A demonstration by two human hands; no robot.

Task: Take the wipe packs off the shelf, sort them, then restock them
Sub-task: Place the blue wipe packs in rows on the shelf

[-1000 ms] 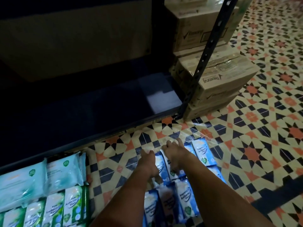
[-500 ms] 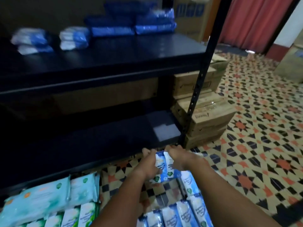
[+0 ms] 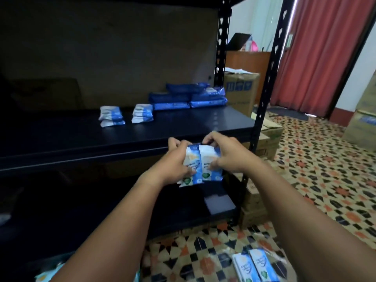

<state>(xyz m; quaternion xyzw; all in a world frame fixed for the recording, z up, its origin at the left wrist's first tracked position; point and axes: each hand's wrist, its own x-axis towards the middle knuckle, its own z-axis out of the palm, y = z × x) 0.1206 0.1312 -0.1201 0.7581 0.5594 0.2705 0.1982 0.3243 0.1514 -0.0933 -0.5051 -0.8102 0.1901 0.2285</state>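
Head view — left hand (image 3: 173,166) and right hand (image 3: 225,154), fingers curled, grip two blue-white packs (image 3: 200,165) side by side, raised just before the shelf (image 3: 203,127) edge — more packs stacked there

Two bare forearms are seen, uncovered from the picture's near edge to the wrists. No sleeve is worn on the shown parts. The left hand (image 3: 173,163) and right hand (image 3: 227,153) are ungloved.
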